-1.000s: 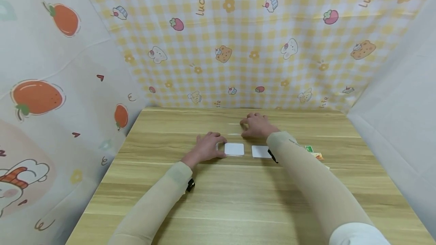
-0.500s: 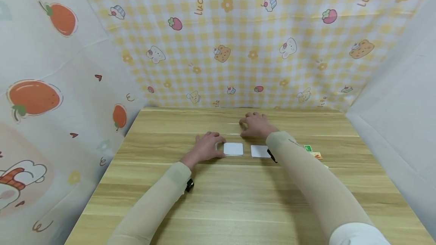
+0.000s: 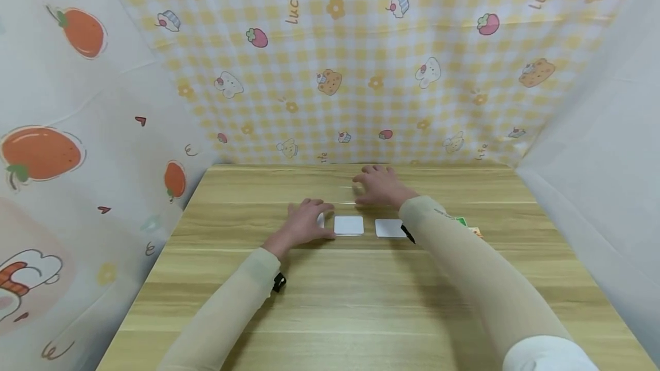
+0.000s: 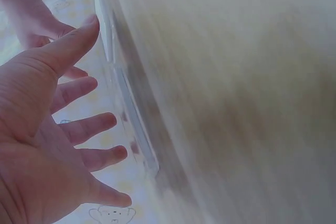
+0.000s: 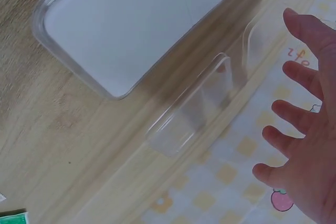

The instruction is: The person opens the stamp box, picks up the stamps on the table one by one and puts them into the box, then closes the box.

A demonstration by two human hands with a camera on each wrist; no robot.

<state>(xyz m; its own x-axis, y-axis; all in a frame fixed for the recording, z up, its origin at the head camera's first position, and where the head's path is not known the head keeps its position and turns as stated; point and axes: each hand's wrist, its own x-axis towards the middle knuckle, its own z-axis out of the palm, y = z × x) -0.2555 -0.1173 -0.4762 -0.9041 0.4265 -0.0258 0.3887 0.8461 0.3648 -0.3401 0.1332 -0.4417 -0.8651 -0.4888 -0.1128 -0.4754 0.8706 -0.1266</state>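
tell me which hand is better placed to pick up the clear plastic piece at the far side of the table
Right, probably. The right hand hovers with fingers spread just by the clear plastic piece, while the left hand lies nearer, beside the white card.

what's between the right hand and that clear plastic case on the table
Nothing visible. The right hand hovers open beside the clear case, fingers spread, with only bare table between. The white card stack lies on the case's other side.

The checked yellow backdrop cloth [image 3: 361,44] behind the wooden table [image 3: 361,291] bears brown handwritten words: "Luck" toward its upper right and "luck Li", cut off, near its top centre.
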